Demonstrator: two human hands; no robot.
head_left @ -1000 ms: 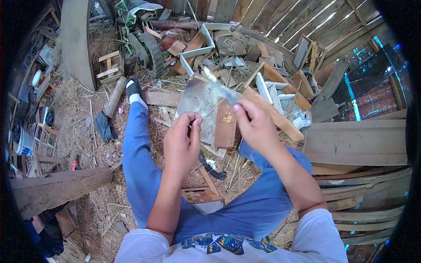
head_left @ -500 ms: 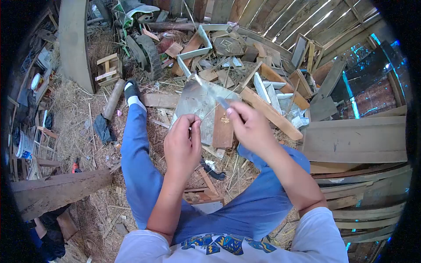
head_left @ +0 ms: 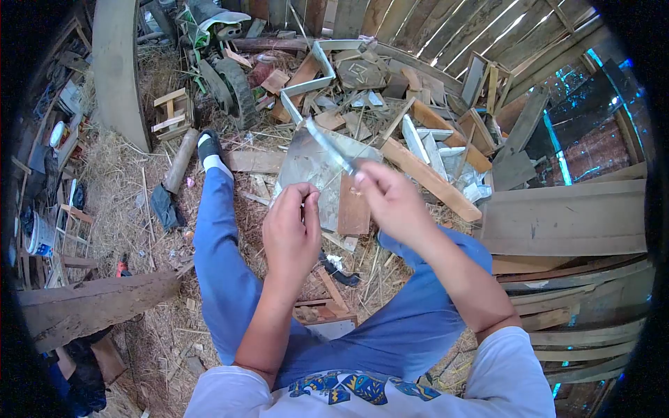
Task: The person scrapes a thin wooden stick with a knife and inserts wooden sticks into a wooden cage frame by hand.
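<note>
My right hand [head_left: 394, 198] is closed around the handle of a knife [head_left: 329, 148], its long pale blade pointing up and to the left. Left of it, my left hand [head_left: 289, 226] is pinched on a thin wooden stick [head_left: 330, 182], which slants up to the right from the fingertips. The blade is apart from the stick. Both hands are over a worn grey board [head_left: 300, 166]. A brown wood block [head_left: 354, 210] lies on that board, partly behind my right hand.
Wooden frames and a long plank [head_left: 432, 180] are heaped beyond the board. A tyre [head_left: 235, 92] stands at the upper left. Straw and chips cover the ground between my legs. A thick beam [head_left: 97, 306] juts in from the left; a wide panel [head_left: 564, 221] stands right.
The knife blade has swung slightly and shows more sharply now. My right hand has shifted a little, while my left hand stays nearly in place with the stick.
</note>
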